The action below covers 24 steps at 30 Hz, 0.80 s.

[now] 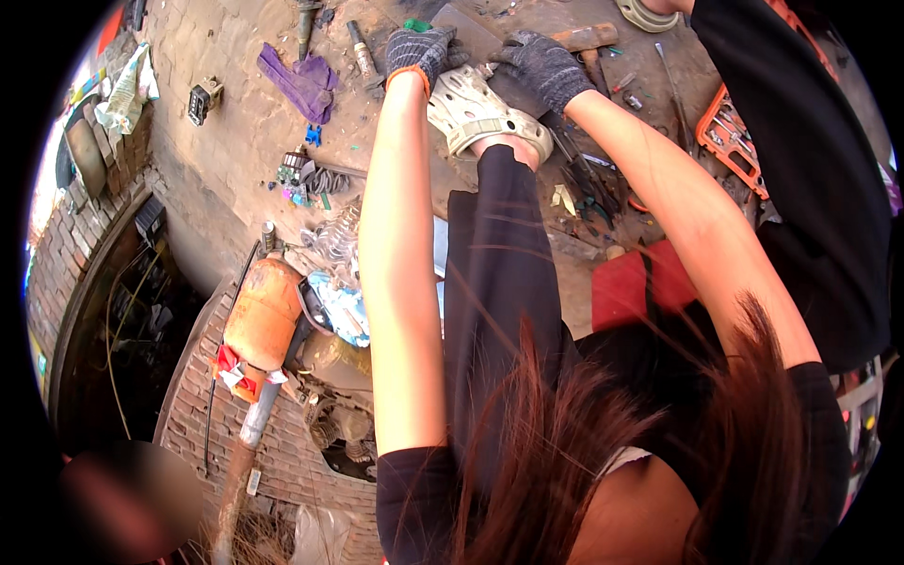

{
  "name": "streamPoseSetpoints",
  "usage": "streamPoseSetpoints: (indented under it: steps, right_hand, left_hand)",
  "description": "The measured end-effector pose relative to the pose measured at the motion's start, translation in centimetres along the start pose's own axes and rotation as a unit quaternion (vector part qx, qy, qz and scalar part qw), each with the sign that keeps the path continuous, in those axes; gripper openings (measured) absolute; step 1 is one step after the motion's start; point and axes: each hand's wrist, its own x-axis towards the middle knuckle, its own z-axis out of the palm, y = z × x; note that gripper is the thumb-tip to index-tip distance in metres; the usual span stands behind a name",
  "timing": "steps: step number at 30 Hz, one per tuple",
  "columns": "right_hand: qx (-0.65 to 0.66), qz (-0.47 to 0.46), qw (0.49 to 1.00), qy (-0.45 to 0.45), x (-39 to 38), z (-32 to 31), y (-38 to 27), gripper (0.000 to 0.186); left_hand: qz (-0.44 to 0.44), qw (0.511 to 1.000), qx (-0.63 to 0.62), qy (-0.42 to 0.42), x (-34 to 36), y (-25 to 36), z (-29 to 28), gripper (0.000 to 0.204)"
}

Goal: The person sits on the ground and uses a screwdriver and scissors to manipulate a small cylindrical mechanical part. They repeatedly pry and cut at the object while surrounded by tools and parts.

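My left hand [424, 53], in a dark grey knit glove with an orange cuff, is closed just beyond the toe of a beige clog [482, 111] on my foot. Opposite it, my right hand [544, 70], gloved alike, has its fingers bent inward. Whatever the fingers grip is too small or hidden to make out. A flat brown plate [468, 30] lies between and beyond the hands. Some green material [417, 25] shows at the left knuckles. Close to the right hand lies a hammer [586, 38] with a wooden part.
Left of my arms lie a purple cloth [303, 83], a motor part with copper windings [296, 168] and a rusty orange cylinder [260, 315]. On the right are pliers [593, 200], a screwdriver [672, 80], an orange tool case [730, 139] and a red seat [633, 287]. A dark pit [141, 311] opens at left.
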Motion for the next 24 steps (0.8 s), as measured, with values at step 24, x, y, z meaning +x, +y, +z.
streamPoseSetpoints:
  steps: [24]
  right_hand:
    - [0.085, 0.163, 0.972, 0.15, -6.3, -1.4, -3.0, 0.036]
  left_hand:
    - [0.203, 0.965, 0.118, 0.12, -6.6, -4.2, 1.3, 0.017]
